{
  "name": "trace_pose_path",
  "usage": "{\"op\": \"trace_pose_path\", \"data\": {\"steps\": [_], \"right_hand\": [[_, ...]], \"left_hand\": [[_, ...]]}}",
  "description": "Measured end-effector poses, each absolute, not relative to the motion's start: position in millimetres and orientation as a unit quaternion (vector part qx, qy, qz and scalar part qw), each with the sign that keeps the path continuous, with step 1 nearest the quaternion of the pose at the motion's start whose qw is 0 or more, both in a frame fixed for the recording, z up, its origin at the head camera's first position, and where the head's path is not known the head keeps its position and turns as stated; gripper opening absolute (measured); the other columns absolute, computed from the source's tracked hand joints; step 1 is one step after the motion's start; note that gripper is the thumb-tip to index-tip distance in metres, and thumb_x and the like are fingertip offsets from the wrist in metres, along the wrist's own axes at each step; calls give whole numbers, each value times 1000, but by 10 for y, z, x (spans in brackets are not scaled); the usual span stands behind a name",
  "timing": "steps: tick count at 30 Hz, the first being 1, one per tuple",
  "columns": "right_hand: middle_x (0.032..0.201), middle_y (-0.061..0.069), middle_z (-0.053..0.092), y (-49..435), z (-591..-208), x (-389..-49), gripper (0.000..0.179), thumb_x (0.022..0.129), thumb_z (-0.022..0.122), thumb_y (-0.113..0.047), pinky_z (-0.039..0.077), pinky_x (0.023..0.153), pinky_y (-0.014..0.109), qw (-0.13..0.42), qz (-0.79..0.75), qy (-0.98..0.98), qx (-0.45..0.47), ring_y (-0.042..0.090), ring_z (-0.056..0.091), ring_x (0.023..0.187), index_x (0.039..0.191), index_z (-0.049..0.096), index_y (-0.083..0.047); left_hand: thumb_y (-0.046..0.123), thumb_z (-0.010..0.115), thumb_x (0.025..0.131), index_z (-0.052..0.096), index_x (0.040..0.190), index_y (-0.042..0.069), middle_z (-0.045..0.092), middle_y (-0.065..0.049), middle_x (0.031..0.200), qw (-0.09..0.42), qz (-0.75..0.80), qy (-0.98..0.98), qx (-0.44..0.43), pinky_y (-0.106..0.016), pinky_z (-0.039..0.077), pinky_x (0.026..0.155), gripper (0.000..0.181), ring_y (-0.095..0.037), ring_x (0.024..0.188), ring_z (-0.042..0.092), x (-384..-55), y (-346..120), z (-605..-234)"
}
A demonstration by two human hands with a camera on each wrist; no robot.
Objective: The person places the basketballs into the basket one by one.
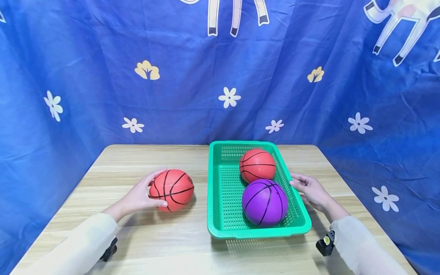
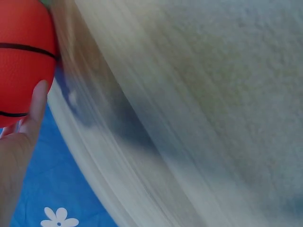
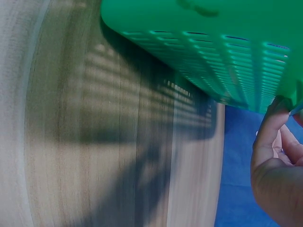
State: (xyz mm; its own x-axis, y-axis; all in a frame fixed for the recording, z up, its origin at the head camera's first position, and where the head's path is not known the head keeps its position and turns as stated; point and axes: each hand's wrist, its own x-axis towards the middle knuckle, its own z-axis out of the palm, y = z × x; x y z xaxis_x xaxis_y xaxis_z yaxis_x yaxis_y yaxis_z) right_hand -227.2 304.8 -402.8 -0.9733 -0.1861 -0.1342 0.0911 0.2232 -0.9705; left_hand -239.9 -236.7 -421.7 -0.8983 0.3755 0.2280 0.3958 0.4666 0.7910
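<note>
On the left side of the table, my left hand (image 1: 136,196) grips a red basketball (image 1: 173,190) with black lines, thumb at the front and fingers round its far side. The left wrist view shows part of the same red basketball (image 2: 23,61) with the thumb against it. My right hand (image 1: 313,193) holds the right long rim of a green plastic basket (image 1: 214,230), the thumb at the rim. Its other fingers are partly hidden behind the basket wall. Inside the basket, a second red basketball (image 1: 258,166) lies behind a purple basketball (image 1: 264,202).
The wooden table (image 1: 172,248) has rounded far corners. A blue curtain (image 1: 178,95) with flowers and animal figures hangs behind it and at both sides. The basket's slotted side (image 3: 227,61) casts a shadow on the tabletop in the right wrist view.
</note>
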Motion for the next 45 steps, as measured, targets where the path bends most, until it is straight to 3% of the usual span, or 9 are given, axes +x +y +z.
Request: {"op": "trace_pose_path", "data": {"steps": [13,30,37,45], "right_hand": [[134,30,43,3034,-4028,-2280,56,100,51,-19,51,87,43,113,-627,771,-32,22,60,106,146,28,5],[134,33,42,3035,-4014,-2271,56,101,49,-17,52,84,42,118,-635,762,-41,18,63,99,145,26,8],[133,30,45,3040,-4012,-2274,56,101,50,-18,51,85,42,117,-632,765,-38,18,62,101,146,27,6],[133,29,46,3031,-4012,-2274,57,100,51,-19,52,84,42,115,-633,765,-38,17,62,100,145,27,6]], "left_hand": [[20,87,69,39,141,13,48,-16,132,10,-462,-862,-209,-44,50,79,87,-36,112,47,-2426,-2405,-4132],[19,84,73,37,143,13,49,-13,130,4,-446,-868,-217,-43,49,81,84,-27,108,46,-2617,-2449,-3589],[16,83,74,39,141,16,50,-11,126,4,-461,-854,-239,-36,51,81,80,-24,107,48,-2739,-2321,-3364],[18,83,74,41,139,17,51,-14,119,-13,-465,-848,-254,-43,50,83,77,-28,108,48,-2856,-2097,-3179]]}}
